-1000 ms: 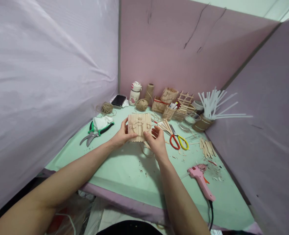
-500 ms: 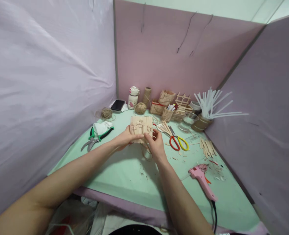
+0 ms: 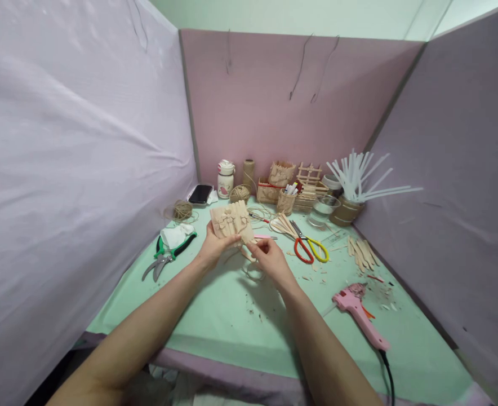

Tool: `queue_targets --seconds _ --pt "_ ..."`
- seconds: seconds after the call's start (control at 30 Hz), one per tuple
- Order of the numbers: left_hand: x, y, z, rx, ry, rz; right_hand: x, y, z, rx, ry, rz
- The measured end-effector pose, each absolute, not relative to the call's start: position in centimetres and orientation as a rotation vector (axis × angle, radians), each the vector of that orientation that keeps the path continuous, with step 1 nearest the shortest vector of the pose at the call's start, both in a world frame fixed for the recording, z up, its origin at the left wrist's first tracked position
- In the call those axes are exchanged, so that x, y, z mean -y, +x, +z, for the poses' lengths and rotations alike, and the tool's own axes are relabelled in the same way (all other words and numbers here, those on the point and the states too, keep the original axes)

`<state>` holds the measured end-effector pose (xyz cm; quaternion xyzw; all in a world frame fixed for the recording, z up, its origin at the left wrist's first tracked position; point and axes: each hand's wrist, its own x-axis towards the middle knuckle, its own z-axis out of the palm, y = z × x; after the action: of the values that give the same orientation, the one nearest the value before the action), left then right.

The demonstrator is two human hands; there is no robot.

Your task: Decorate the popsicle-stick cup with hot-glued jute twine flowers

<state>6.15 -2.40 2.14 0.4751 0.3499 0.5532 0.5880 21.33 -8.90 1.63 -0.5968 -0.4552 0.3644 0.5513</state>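
A pale panel of wooden craft sticks [image 3: 231, 219], with raised wooden figures on its face, is held up above the table, tilted. My left hand [image 3: 216, 248] grips its lower left side, thumb along the bottom edge. With fingers closed, my right hand [image 3: 271, 260] pinches its lower right corner. Thin twine [image 3: 254, 273] loops below the panel, between my hands; where it attaches is hidden. Scissors [image 3: 310, 248] with red and yellow handles lie to the right of my right hand, beside loose craft sticks [image 3: 285, 224].
Green-handled pruning shears [image 3: 168, 256] lie at left, near a phone [image 3: 200, 194]. A pink glue gun [image 3: 361, 316] rests at right, cord trailing off the front. Along the back stand a bottle [image 3: 226, 179], twine balls, stick boxes [image 3: 268, 190], a glass bowl [image 3: 323, 211] and glue sticks [image 3: 354, 175].
The panel has tilted, its right side lower and its top turned left. My right hand has shifted to its lower right corner, fingers drawn together. The camera view has shifted too.
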Motion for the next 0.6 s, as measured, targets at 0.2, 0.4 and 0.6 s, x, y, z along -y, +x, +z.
queue_targets --seconds 0.2,0.4,0.6 --pt "2.4 5.7 1.9 -0.843 1.123 1.323 9.4 20.9 2.3 1.255 -1.217 0.775" --pt "3.0 6.2 1.6 -0.795 1.164 1.267 9.5 21.5 2.6 1.200 -1.205 0.660" --pt "3.2 6.2 1.9 -0.717 1.140 1.177 8.7 22.3 2.3 1.151 -1.239 0.730"
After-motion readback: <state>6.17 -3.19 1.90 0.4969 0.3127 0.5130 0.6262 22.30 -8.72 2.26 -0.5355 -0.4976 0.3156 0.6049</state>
